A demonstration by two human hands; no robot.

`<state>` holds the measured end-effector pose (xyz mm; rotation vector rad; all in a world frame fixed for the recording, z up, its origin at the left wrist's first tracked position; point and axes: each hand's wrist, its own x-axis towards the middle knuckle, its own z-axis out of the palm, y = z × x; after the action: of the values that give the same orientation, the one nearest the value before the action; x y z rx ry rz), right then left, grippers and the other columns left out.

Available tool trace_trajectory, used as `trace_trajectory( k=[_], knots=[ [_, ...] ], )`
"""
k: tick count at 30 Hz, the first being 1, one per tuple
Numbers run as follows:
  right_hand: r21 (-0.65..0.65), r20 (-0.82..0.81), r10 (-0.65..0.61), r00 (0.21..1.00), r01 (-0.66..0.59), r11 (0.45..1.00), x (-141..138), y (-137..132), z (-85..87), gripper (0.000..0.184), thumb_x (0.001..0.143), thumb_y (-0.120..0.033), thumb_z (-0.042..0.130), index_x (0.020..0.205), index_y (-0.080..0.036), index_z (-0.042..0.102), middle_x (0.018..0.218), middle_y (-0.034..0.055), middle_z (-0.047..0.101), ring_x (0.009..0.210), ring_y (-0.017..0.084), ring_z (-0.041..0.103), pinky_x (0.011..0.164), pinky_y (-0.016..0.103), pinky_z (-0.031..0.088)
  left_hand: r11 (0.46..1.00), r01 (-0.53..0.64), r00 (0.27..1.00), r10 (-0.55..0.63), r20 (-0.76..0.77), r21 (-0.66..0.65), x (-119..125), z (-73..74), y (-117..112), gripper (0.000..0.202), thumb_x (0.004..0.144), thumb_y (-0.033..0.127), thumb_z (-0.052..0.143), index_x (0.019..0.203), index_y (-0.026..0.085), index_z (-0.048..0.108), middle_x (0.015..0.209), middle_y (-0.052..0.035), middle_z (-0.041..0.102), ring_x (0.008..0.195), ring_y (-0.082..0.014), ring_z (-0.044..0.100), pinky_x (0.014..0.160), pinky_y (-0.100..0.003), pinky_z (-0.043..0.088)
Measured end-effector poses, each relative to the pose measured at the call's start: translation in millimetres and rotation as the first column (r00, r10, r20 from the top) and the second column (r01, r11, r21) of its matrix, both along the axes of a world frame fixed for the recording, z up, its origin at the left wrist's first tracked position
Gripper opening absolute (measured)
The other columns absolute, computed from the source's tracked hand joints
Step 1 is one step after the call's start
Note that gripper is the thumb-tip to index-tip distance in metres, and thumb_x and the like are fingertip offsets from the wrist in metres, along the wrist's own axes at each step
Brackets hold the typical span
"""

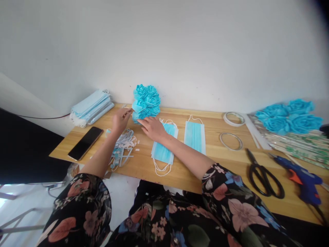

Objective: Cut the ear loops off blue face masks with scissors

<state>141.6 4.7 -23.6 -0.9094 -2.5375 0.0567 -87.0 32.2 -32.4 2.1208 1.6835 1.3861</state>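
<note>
A ball of folded blue mask material stands on the wooden table near the wall. My left hand reaches toward its left side, fingers pinched on a small white strip. My right hand rests at the foot of the ball, fingers stretched toward it, over a flat blue face mask. A second flat mask lies just to the right. A heap of cut white ear loops and strips lies under my left forearm.
A stack of blue masks and a black phone lie at the left. Two tape rolls, black scissors, a blue glue gun, blue fabric roses and patterned paper occupy the right.
</note>
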Motion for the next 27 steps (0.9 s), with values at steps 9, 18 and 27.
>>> trace_trajectory(
  k=[9, 18, 27],
  knots=[
    [-0.004, -0.129, 0.082, 0.988, -0.083, 0.997, 53, -6, 7.7, 0.040, 0.101, -0.021, 0.046, 0.138, -0.021, 0.058, 0.116, 0.0113, 0.071, 0.106, 0.025, 0.061, 0.093, 0.044, 0.049, 0.998, -0.048, 0.999, 0.047, 0.025, 0.051, 5, -1.4, 0, 0.031, 0.088, 0.029, 0.053, 0.101, 0.015, 0.077, 0.104, -0.0101, 0.077, 0.092, -0.0215, 0.069, 0.083, -0.034, 0.054],
    [-0.179, -0.364, -0.206, 0.908, 0.149, 0.972, 148, -28, 12.1, 0.041, 0.096, -0.020, 0.048, 0.135, -0.027, 0.061, 0.107, 0.0057, 0.074, 0.103, 0.024, 0.066, 0.095, 0.045, 0.051, 0.988, -0.145, 0.986, 0.140, 0.089, 0.045, 6, 17.4, -27, 0.033, 0.088, 0.031, 0.052, 0.102, 0.015, 0.077, 0.101, -0.0094, 0.076, 0.090, -0.0213, 0.069, 0.082, -0.033, 0.055],
    [-0.290, -0.476, -0.351, 0.806, 0.233, 0.928, 186, -36, -26.4, 0.039, 0.091, -0.021, 0.048, 0.125, -0.021, 0.067, 0.106, 0.0087, 0.074, 0.094, 0.022, 0.067, 0.083, 0.039, 0.055, 0.986, -0.164, 0.979, 0.164, 0.120, -0.009, 28, 31.9, -31, 0.045, 0.088, 0.045, 0.058, 0.118, 0.014, 0.072, 0.110, -0.0126, 0.073, 0.091, -0.0217, 0.067, 0.081, -0.033, 0.054]
  ],
)
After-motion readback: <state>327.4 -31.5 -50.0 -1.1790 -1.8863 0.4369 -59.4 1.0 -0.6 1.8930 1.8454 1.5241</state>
